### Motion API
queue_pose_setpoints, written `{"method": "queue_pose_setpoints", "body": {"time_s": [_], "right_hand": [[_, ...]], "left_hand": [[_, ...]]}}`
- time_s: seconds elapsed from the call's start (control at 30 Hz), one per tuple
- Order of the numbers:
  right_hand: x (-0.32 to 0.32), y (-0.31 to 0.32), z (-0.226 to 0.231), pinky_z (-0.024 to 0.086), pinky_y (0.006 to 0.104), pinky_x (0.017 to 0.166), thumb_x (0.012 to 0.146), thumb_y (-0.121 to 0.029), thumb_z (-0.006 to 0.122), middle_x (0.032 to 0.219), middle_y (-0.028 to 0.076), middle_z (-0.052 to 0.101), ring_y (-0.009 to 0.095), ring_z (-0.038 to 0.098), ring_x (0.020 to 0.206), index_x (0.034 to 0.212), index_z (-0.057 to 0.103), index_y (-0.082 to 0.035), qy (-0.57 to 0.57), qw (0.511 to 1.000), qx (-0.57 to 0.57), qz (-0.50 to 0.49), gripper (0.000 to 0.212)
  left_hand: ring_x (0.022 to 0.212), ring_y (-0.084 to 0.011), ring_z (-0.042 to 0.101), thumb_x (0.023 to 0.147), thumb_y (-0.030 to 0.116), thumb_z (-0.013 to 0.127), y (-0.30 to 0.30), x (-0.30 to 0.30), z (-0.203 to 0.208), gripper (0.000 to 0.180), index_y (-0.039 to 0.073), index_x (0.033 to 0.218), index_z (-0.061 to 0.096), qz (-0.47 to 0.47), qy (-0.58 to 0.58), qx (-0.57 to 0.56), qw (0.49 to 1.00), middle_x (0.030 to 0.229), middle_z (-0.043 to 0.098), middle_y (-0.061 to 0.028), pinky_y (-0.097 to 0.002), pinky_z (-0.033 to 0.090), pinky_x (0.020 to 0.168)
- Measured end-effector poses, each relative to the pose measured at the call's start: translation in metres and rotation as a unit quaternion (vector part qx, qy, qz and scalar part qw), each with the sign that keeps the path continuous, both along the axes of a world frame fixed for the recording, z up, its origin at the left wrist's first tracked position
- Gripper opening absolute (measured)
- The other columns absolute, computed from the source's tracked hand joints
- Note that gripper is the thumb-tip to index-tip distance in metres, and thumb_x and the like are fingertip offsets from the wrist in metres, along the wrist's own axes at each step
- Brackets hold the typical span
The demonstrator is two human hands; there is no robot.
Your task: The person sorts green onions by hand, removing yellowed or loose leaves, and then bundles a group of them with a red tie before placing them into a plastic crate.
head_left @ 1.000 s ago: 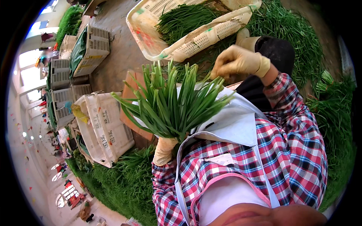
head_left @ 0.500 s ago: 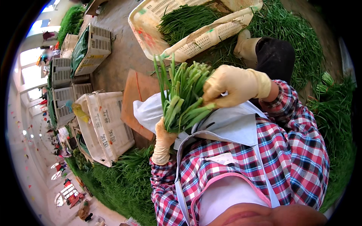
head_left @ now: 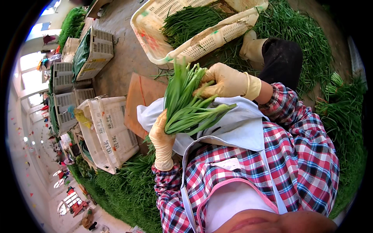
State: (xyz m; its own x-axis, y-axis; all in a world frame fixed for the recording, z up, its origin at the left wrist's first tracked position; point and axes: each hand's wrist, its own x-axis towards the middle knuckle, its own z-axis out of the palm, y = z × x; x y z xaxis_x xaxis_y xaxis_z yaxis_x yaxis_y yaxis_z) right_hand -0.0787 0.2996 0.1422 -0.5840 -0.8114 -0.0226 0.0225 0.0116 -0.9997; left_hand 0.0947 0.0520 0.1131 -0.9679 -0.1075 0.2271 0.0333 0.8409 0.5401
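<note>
A bunch of green chives (head_left: 179, 101) stands over my lap, its pale stalk ends up and to the right, with some stalks fanning out sideways. My left hand (head_left: 161, 132), in a cream rubber glove, is wrapped round the lower left of the bunch. My right hand (head_left: 224, 82), gloved alike, has its fingers closed on stalks at the upper right side of the bunch; the fingertips are partly hidden among them. Beneath lies a light blue apron (head_left: 244, 130) across my lap.
Ahead is a cream perforated crate (head_left: 211, 40) with chives inside. A white crate (head_left: 112, 130) and a brown board (head_left: 142, 103) stand to the left, with stacked crates (head_left: 97, 50) beyond. Heaps of chives lie at the right (head_left: 299, 50) and lower left (head_left: 116, 190).
The bunch has turned, showing more of its leaf sides, and several stalks now spread to the right. My right hand has shifted slightly left and up.
</note>
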Motion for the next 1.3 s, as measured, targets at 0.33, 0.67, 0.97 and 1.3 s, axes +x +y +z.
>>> {"method": "queue_pose_setpoints", "body": {"time_s": [0.33,0.67,0.97,1.3], "right_hand": [[-0.006,0.038,0.012,0.053,0.0243,0.069,0.088,-0.017,0.073,0.081,0.007,0.073,0.009,0.065,0.074,0.095,0.074,0.002,0.034,0.997,0.015,-0.074,0.020],[0.011,0.022,-0.012,0.053,0.0266,0.069,0.083,-0.013,0.076,0.083,0.011,0.074,0.012,0.066,0.074,0.096,0.074,0.000,0.057,0.997,0.015,-0.042,0.019],[0.005,0.032,-0.003,0.053,0.0355,0.066,0.082,-0.022,0.072,0.081,0.014,0.069,0.029,0.067,0.073,0.090,0.075,-0.006,0.298,0.948,0.112,-0.017,0.018],[-0.031,0.072,-0.007,0.053,0.0384,0.065,0.084,-0.020,0.070,0.078,0.013,0.068,0.031,0.066,0.074,0.089,0.076,-0.007,0.375,0.906,0.160,-0.115,0.015]], "left_hand": [[0.107,-0.0295,0.067,0.072,-0.007,0.067,-0.011,0.006,0.002,0.044,0.002,0.116,0.067,0.019,0.039,-0.060,0.997,0.113,0.070,-0.0160,-0.0338,0.052,0.095],[0.109,-0.0294,0.067,0.068,-0.008,0.069,-0.002,-0.002,0.011,0.048,0.002,0.114,0.067,0.009,0.034,-0.103,0.994,0.115,0.069,-0.0156,-0.0351,0.052,0.096],[0.108,-0.0294,0.067,0.068,-0.009,0.068,-0.007,-0.004,0.011,0.047,0.002,0.114,0.068,0.016,0.034,-0.124,0.992,0.114,0.069,-0.0150,-0.0347,0.053,0.094],[0.108,-0.0291,0.067,0.066,-0.008,0.068,-0.012,-0.001,0.013,0.050,0.004,0.115,0.068,0.033,0.035,-0.138,0.989,0.116,0.069,-0.0149,-0.0346,0.053,0.094]]}}
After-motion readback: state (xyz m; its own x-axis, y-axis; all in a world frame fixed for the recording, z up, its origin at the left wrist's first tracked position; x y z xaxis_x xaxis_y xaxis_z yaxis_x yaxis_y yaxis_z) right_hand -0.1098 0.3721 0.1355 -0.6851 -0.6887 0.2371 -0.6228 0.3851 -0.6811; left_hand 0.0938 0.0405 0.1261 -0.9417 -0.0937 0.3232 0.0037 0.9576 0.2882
